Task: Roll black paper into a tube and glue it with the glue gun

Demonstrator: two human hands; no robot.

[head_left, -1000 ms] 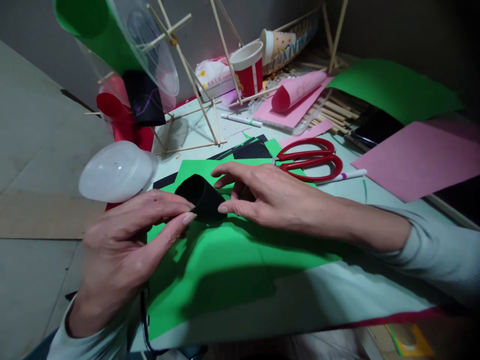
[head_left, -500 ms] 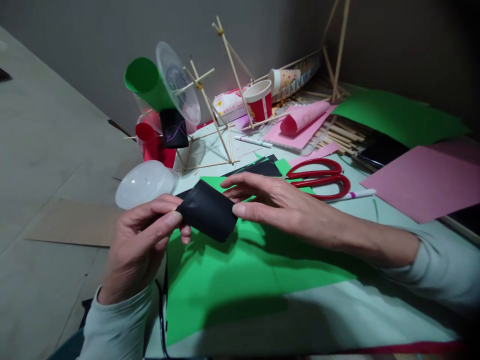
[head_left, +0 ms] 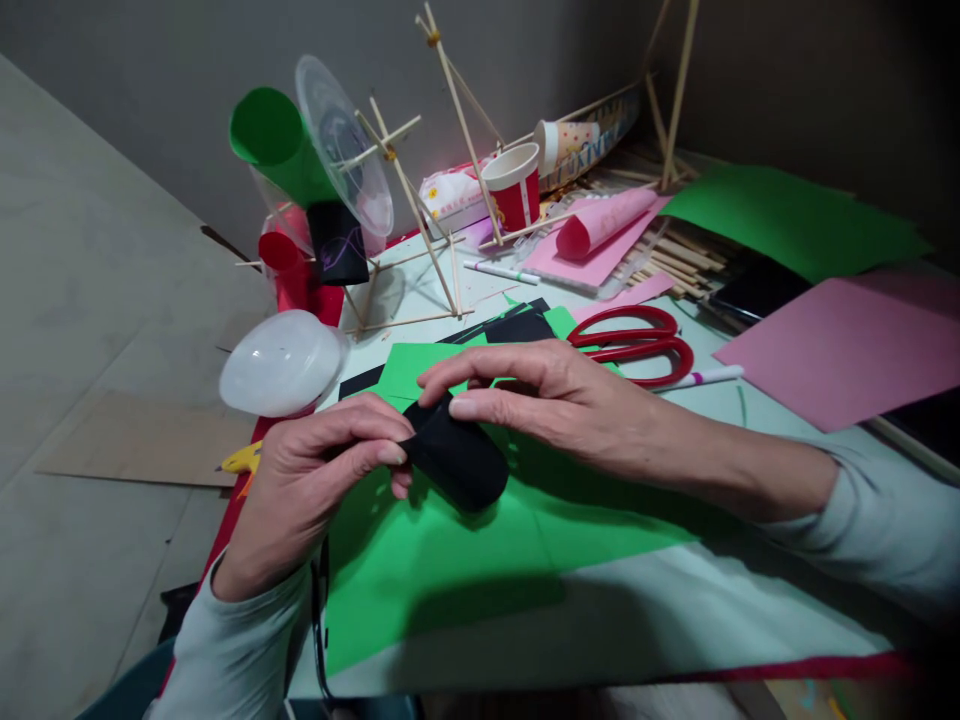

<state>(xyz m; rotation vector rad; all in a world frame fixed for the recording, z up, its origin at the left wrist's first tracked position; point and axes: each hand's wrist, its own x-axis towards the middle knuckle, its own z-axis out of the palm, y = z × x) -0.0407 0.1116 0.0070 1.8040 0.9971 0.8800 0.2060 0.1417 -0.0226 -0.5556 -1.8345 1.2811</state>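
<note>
A piece of black paper [head_left: 465, 462], curled into a short tube, is between my two hands above the green paper [head_left: 442, 570]. The thumb and fingers of my left hand [head_left: 322, 470] pinch its left edge. My right hand [head_left: 555, 400] has its thumb and index finger at the tube's upper rim, with the fingertip partly over the opening; the other fingers are mostly hidden. Beyond my right hand lie red-handled scissors [head_left: 637, 345], their blades out of sight behind it. Strips of black paper [head_left: 517, 325] lie just past my hands.
A stick frame [head_left: 420, 215] stands at the back left, near a clear round lid [head_left: 345, 150] and a green paper tube [head_left: 274, 130]. A white plastic bowl [head_left: 281, 360] sits at the left edge. Pink paper [head_left: 847, 345] lies right, a red cup [head_left: 514, 187] behind.
The black paper tube has turned and shifted slightly right, so its opening shows. My left hand moved right with it; my right fingers moved to the upper rim. The camera view shifted a little.
</note>
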